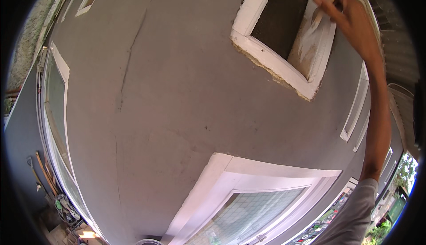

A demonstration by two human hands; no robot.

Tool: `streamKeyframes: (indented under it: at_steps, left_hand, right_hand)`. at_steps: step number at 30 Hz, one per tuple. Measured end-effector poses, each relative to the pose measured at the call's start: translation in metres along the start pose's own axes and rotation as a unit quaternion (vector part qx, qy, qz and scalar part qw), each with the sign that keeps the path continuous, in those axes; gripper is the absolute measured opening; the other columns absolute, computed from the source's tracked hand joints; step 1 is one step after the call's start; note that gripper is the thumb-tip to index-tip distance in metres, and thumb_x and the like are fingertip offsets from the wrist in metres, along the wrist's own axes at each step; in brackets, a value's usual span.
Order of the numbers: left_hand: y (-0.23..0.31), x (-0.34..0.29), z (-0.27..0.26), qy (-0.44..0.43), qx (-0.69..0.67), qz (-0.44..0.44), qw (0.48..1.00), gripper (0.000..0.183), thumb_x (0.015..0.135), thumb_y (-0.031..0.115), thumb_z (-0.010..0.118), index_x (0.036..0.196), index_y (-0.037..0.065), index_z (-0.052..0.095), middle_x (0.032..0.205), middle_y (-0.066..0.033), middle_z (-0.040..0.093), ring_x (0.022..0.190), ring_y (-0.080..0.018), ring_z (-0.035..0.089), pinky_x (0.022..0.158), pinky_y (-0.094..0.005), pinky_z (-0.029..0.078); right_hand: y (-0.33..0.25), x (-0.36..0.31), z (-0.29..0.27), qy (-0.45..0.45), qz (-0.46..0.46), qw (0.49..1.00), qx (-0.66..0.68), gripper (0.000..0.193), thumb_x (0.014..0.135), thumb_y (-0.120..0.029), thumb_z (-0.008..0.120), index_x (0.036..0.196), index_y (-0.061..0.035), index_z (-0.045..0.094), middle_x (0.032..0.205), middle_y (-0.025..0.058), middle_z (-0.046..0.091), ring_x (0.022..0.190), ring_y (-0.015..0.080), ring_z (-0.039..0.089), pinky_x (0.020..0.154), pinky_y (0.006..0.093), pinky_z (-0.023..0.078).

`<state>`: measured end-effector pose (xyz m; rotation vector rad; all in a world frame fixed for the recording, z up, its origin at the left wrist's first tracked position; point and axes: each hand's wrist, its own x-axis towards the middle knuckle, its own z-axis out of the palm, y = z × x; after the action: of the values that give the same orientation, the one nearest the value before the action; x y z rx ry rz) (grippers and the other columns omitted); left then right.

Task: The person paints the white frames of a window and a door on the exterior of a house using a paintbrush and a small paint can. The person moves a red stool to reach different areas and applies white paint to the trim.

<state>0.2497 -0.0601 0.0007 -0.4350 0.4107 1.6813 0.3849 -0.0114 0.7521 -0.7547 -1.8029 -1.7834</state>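
At the upper right my right hand (356, 19) is raised high, its fingers closed round a paintbrush (320, 15). The brush has a pale handle with a red end that points up, and its head angles down into a small window recess. Its lower end is blurred. White paint streaks mark the brownish inner side (306, 45) of that recess, right by the brush. Around the opening runs a white window frame (276, 60) with a rough, chipped lower edge, and a dark pane (280, 16) fills its back. My left hand is out of view.
A grey wall (168, 80) with a long thin crack spreads across the middle. Below stands a white-framed door or window (248, 174) with glass. More white frames line both sides. Corrugated roofing (401, 58) hangs at the right; tools (44, 169) and clutter lie lower left.
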Motion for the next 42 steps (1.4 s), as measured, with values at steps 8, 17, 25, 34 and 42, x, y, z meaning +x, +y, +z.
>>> streamKeyframes:
  at_steps: [8, 17, 25, 34, 42]
  left_hand:
    - [0.0, -0.003, -0.005, 0.007, -0.006, 0.007, 1.0, 0.065, 0.092, 0.062, 0.052, 0.139, 0.018, 0.053, 0.141, -0.0066, 0.057, 0.133, -0.033, 0.05, 0.107, -0.0647, 0.039]
    - [-0.001, -0.003, -0.006, 0.005, -0.007, 0.008, 1.0, 0.064, 0.091, 0.062, 0.052, 0.138, 0.018, 0.053, 0.14, -0.0065, 0.057, 0.132, -0.0327, 0.05, 0.106, -0.0642, 0.039]
    - [0.004, -0.005, -0.011, 0.007, -0.008, 0.013, 1.0, 0.062, 0.091, 0.061, 0.052, 0.136, 0.018, 0.053, 0.139, -0.0064, 0.057, 0.131, -0.0324, 0.051, 0.106, -0.0638, 0.04]
    - [0.01, -0.009, -0.016, 0.01, -0.005, 0.016, 1.0, 0.061, 0.091, 0.06, 0.052, 0.135, 0.017, 0.054, 0.137, -0.0064, 0.057, 0.13, -0.0321, 0.051, 0.106, -0.0633, 0.04]
    - [0.014, -0.01, -0.019, 0.007, 0.001, 0.012, 1.0, 0.059, 0.091, 0.059, 0.052, 0.133, 0.017, 0.054, 0.136, -0.0063, 0.058, 0.129, -0.0318, 0.051, 0.105, -0.0628, 0.04]
  right_hand:
    - [-0.017, 0.007, 0.006, -0.001, -0.025, 0.996, -0.082, 0.049, 0.097, -0.047, 0.069, 0.102, 0.0016, 0.07, 0.076, 0.0114, 0.064, 0.064, 0.018, 0.053, 0.064, 0.0369, 0.045]
    - [-0.005, 0.021, 0.011, 0.104, -0.051, 0.982, -0.152, 0.055, 0.093, -0.052, 0.069, 0.092, 0.0032, 0.063, 0.075, 0.02, 0.058, 0.068, 0.0294, 0.056, 0.066, 0.0439, 0.043]
    - [-0.01, 0.026, 0.0, -0.025, -0.003, 0.992, -0.12, 0.066, 0.091, -0.06, 0.069, 0.08, 0.004, 0.057, 0.07, 0.0215, 0.049, 0.065, 0.0306, 0.05, 0.062, 0.0468, 0.038]
    - [-0.011, 0.03, 0.001, -0.057, -0.014, 0.991, -0.121, 0.058, 0.092, -0.055, 0.069, 0.089, 0.0021, 0.064, 0.073, 0.0194, 0.06, 0.066, 0.0328, 0.056, 0.064, 0.0459, 0.042]
    - [0.021, 0.051, 0.017, 0.055, -0.102, 0.983, -0.144, 0.055, 0.092, -0.054, 0.069, 0.085, 0.0011, 0.062, 0.073, 0.0233, 0.061, 0.068, 0.0403, 0.059, 0.065, 0.0502, 0.043]
